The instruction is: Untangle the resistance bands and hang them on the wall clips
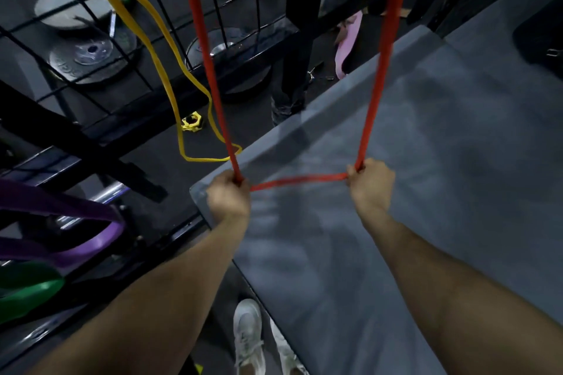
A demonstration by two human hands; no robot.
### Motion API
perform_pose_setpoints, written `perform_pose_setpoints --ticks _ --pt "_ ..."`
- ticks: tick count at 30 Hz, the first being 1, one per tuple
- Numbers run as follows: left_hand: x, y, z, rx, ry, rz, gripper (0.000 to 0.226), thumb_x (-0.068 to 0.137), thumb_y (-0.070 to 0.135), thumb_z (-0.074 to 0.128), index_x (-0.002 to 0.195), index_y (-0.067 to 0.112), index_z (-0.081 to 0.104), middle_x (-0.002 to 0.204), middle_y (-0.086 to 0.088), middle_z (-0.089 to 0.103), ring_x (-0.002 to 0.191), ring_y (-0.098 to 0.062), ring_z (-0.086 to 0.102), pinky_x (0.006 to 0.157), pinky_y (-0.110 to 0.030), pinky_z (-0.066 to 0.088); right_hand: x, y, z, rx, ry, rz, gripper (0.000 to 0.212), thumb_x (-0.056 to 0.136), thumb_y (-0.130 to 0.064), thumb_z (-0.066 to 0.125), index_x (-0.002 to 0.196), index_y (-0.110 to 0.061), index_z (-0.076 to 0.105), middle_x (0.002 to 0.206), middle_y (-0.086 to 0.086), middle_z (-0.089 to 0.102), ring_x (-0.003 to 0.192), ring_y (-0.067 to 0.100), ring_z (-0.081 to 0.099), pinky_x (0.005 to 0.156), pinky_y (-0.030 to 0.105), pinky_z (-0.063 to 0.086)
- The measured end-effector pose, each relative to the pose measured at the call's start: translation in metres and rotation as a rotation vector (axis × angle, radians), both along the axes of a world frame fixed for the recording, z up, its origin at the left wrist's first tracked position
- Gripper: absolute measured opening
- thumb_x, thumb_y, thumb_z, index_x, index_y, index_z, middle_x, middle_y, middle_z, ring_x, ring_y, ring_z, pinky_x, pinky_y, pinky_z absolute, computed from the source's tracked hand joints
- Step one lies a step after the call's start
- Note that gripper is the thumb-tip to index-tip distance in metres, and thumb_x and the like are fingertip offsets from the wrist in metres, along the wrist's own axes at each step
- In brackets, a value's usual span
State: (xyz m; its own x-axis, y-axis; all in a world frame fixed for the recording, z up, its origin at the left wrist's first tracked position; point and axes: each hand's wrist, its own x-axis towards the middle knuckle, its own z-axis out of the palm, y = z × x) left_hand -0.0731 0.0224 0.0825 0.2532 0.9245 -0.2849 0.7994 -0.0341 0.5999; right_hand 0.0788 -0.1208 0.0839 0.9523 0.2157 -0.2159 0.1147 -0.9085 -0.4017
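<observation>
Gripping one red band, two hands.

We see a grey mat covering the floor's right half, its near-left corner rounded. Beyond its left edge, on the dark floor, lie grey weight plates behind a black wire grid. A yellow collar clamp sits just off the mat's far-left edge. White sneakers stand at the mat's near edge.
</observation>
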Motion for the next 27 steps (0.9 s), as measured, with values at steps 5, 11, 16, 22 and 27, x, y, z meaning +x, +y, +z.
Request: perform_pose_setpoints --ticks 5,11,16,22,27 --pt "0.027 -0.012 0.003 -0.048 -0.021 -0.049 0.02 0.091 0.019 0.054 0.1 0.005 0.064 0.101 -0.016 0.066 0.098 -0.035 0.06 0.078 -0.038 0.045 -0.007 0.021 0.004 0.038 0.031 0.004 0.031 0.092 -0.025 0.054 0.099 0.003 0.062 0.105 0.026 0.065 0.104 0.042 0.057 0.081 0.043 0.043" --pt "0.065 -0.004 -0.002 -0.114 -0.167 -0.238 0.022 0.095 0.015 0.046 0.093 0.008 0.066 0.089 -0.014 0.066 0.084 -0.027 0.058 0.059 -0.033 0.03 0.0 0.063 -0.009 0.13 0.144 0.175 0.023 0.094 -0.02 0.046 0.106 -0.01 0.062 0.11 0.021 0.064 0.106 0.04 0.056 0.082 0.041 0.044" --pt "0.074 0.018 -0.013 -0.131 -0.243 -0.265 0.021 0.093 0.01 0.051 0.109 0.01 0.064 0.097 -0.005 0.063 0.099 -0.02 0.058 0.084 -0.031 0.044 0.008 0.087 -0.019 0.267 0.25 0.149 0.016 0.092 -0.014 0.045 0.091 -0.011 0.061 0.101 0.015 0.065 0.097 0.036 0.058 0.07 0.033 0.036" --pt "0.068 0.032 -0.007 -0.17 -0.047 -0.315 0.051 0.092 0.025 0.054 0.136 0.004 0.04 0.132 -0.017 0.052 0.121 -0.033 0.051 0.094 -0.039 0.045 0.01 0.09 -0.014 0.306 0.279 0.164 0.013 0.088 -0.011 0.052 0.095 -0.015 0.062 0.101 0.013 0.068 0.098 0.034 0.061 0.08 0.038 0.048" --pt "0.054 0.026 0.032 -0.151 0.092 -0.279 0.053 0.092 0.03 0.054 0.134 0.001 0.038 0.134 -0.02 0.043 0.123 -0.036 0.044 0.095 -0.038 0.039 0.008 0.074 0.012 0.275 0.298 0.165 0.038 0.088 -0.016 0.058 0.126 -0.012 0.056 0.121 0.014 0.063 0.116 0.031 0.056 0.094 0.035 0.044"
